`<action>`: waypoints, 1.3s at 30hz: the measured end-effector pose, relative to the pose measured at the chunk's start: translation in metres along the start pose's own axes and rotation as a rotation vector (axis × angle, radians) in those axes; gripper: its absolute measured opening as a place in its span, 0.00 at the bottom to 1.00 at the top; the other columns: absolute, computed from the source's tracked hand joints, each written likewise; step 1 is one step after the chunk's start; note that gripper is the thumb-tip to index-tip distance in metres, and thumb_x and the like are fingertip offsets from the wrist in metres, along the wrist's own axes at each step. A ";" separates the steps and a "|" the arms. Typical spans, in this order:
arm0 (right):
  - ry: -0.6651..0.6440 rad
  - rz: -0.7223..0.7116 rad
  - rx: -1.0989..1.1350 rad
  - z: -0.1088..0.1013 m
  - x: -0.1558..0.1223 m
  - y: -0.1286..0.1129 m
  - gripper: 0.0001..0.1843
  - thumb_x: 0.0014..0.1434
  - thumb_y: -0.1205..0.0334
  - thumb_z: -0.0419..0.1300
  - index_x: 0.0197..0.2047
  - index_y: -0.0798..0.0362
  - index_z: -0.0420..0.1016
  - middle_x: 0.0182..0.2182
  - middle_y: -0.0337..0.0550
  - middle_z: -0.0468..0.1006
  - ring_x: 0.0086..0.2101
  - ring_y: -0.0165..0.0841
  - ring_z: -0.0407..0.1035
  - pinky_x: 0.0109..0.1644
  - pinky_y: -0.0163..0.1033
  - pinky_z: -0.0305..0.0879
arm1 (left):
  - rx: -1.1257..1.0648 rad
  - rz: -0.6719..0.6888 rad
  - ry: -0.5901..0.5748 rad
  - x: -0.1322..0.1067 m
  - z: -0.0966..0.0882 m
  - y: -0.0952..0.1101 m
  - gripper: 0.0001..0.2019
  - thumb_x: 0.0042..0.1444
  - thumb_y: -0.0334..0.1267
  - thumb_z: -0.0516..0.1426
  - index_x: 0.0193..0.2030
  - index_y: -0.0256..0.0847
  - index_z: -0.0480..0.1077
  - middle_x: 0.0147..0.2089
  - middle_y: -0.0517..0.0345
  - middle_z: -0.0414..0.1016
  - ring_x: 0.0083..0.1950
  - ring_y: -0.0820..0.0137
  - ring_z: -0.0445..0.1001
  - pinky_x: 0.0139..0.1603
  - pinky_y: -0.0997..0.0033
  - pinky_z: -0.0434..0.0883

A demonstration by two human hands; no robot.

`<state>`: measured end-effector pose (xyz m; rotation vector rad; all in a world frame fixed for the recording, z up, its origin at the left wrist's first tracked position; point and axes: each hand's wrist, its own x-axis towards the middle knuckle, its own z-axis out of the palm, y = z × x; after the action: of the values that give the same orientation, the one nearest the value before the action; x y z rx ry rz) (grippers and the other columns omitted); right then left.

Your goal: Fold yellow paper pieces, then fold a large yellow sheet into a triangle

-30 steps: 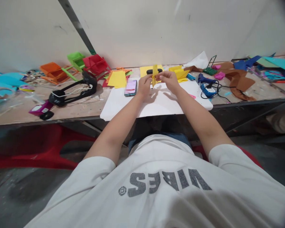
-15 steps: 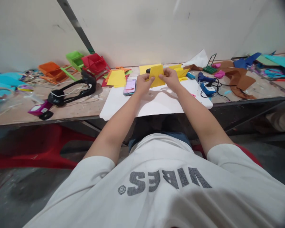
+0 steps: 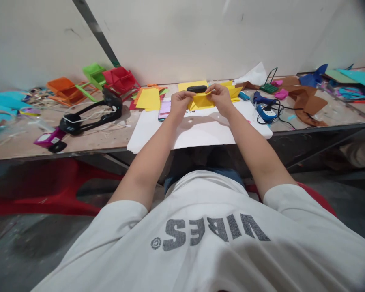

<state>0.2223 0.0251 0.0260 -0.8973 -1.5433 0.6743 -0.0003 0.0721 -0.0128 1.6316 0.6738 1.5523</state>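
A yellow sheet (image 3: 201,101), paper or felt, is stretched between my hands above the white board (image 3: 197,136). My left hand (image 3: 181,103) pinches its left upper corner, and my right hand (image 3: 220,97) pinches the right one. The sheet looks folded or tilted, with its top edge toward me. Just behind it lies a black oblong case (image 3: 196,89). A phone (image 3: 164,108) rests by my left hand, partly covered by it. More yellow pieces (image 3: 235,92) lie beyond my right hand.
Small orange (image 3: 63,91), green (image 3: 95,74) and red (image 3: 121,79) model chairs stand at the back left, behind a black strapped device (image 3: 91,117). To the right are a blue glue gun (image 3: 263,98), a blue power socket (image 3: 267,114) with black cable, and brown sheets (image 3: 307,101).
The yellow sheet has tipped from nearly upright to a flatter, lower pose, uncovering the black case. Both hands turned with it, and the left one now covers more of the phone.
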 end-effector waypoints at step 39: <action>-0.054 -0.114 -0.002 0.006 0.008 0.029 0.35 0.54 0.21 0.77 0.42 0.44 0.83 0.39 0.47 0.84 0.40 0.43 0.77 0.46 0.54 0.82 | 0.326 0.190 -0.004 -0.015 0.008 0.018 0.26 0.61 0.66 0.77 0.37 0.47 0.78 0.35 0.58 0.82 0.37 0.66 0.78 0.41 0.62 0.77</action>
<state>0.2211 0.0473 0.0055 -0.7912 -1.6307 0.6191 0.0035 0.0490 -0.0065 1.9875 0.8228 1.6356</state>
